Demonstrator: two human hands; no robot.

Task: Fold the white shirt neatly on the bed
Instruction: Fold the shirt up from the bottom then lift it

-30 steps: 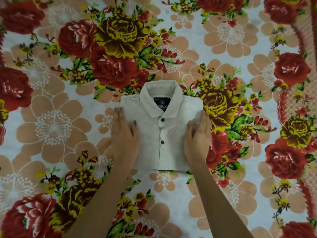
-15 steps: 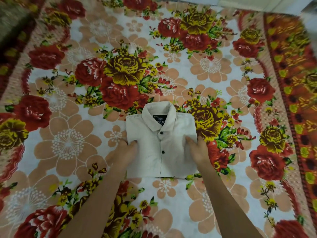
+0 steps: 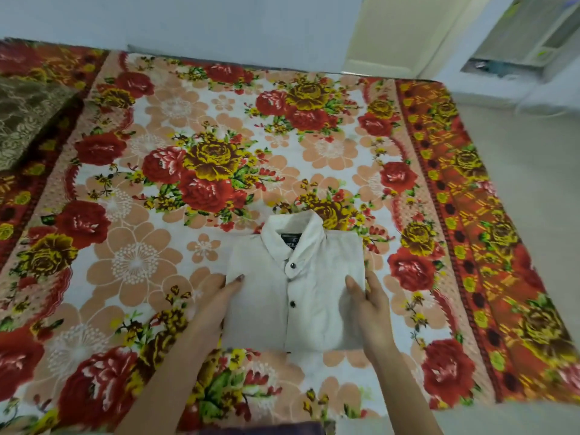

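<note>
Now the left hand (image 3: pixel 216 298) and right hand (image 3: pixel 372 304) pinch the folded white shirt (image 3: pixel 317 309) by its side edges.
A second ago both palms lay flat on top; now the thumbs clamp over each edge, so the folding looks finished. The shirt lies near-middle on the bed (image 3: pixel 135 262), collar (image 3: pixel 301 227) pointing away from the person, long axis near to far.
</note>
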